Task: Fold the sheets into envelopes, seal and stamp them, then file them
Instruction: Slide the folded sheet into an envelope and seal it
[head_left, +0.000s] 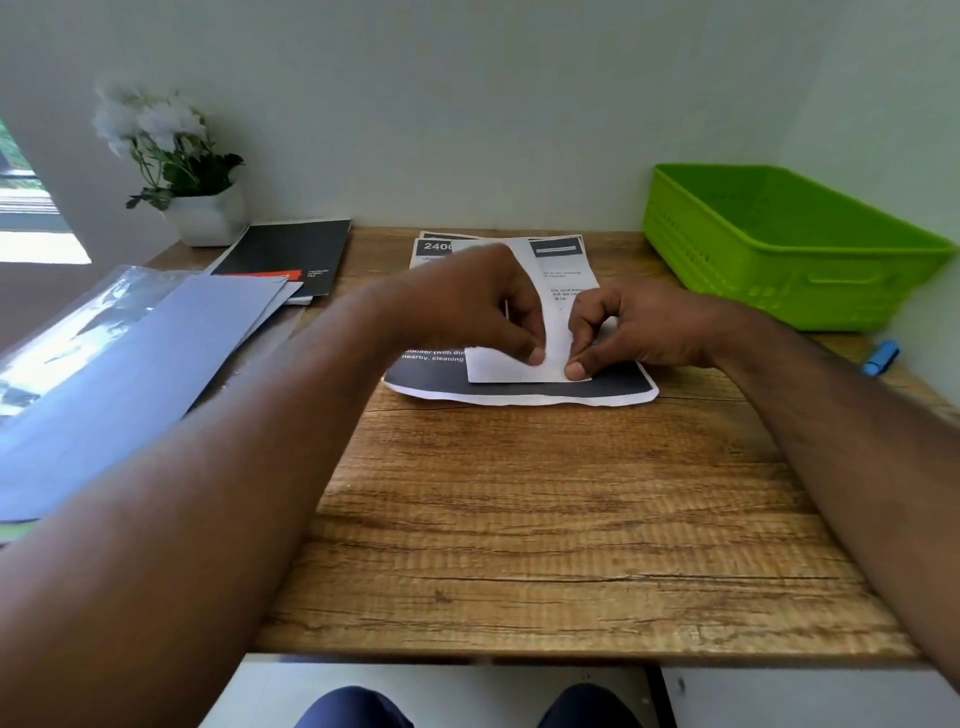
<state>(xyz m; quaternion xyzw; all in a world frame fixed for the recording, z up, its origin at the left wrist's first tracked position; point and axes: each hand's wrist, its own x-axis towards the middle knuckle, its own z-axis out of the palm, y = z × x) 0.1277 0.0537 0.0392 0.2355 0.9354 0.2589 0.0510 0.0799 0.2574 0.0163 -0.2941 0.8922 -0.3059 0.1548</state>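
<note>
Hands (550, 332) covering folded sheet (519, 370), print partly hidden

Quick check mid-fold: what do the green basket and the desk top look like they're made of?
Green basket: moulded plastic, slightly glossy, by its uniform colour and slotted walls. Desk top: wood-grain finish, matt; whether solid wood or printed laminate is unclear.

Matt wood-grain desk (545, 509). At 12 o'clock, matt printed paper sheets (519, 387). At 2 o'clock, smooth plastic green basket (779, 249). At 10 o'clock, glossy clear plastic sleeve (78, 322).
</note>
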